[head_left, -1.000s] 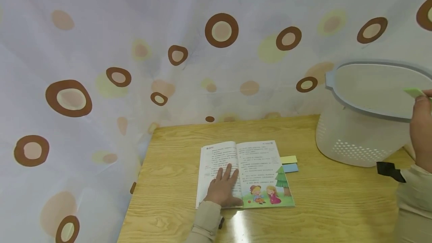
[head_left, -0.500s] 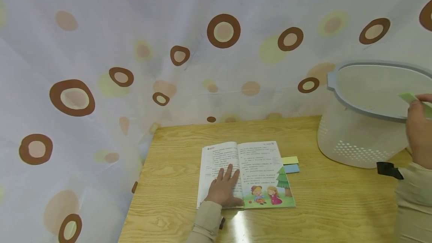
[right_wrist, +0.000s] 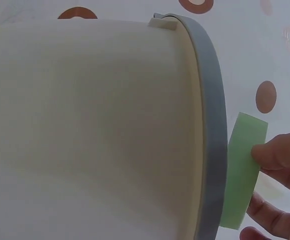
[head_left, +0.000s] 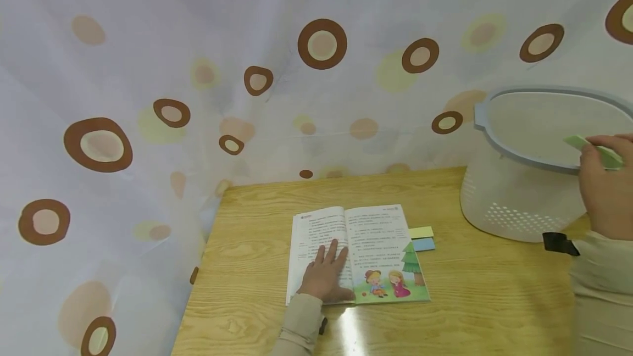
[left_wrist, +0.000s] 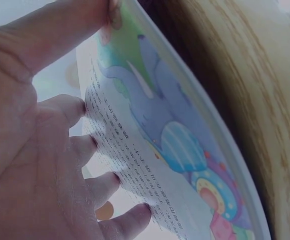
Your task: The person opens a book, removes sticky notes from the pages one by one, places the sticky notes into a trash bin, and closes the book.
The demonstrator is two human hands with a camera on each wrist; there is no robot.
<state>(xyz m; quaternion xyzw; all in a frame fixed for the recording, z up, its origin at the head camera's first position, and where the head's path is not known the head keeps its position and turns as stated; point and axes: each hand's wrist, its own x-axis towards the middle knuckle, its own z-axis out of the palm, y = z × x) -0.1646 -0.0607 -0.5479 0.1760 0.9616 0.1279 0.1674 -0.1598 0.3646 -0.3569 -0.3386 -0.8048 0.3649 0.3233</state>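
An open book with printed text and a picture of two children lies on the wooden table. My left hand rests on its left page near the fold, fingers spread. In the left wrist view, a blue elephant picture shows on the page under the fingers. Over the basket's rim at the right, my right hand pinches a light green sticky note between thumb and fingers. A yellow sticky note and a blue sticky note stick out from the book's right edge.
A white plastic basket with a grey-blue rim stands at the table's back right. Behind the wooden table hangs a pale curtain patterned with brown circles.
The right hand has moved left with the green sticky note, nearer the middle of the basket. My left hand stays on the book. The head view has shifted slightly.
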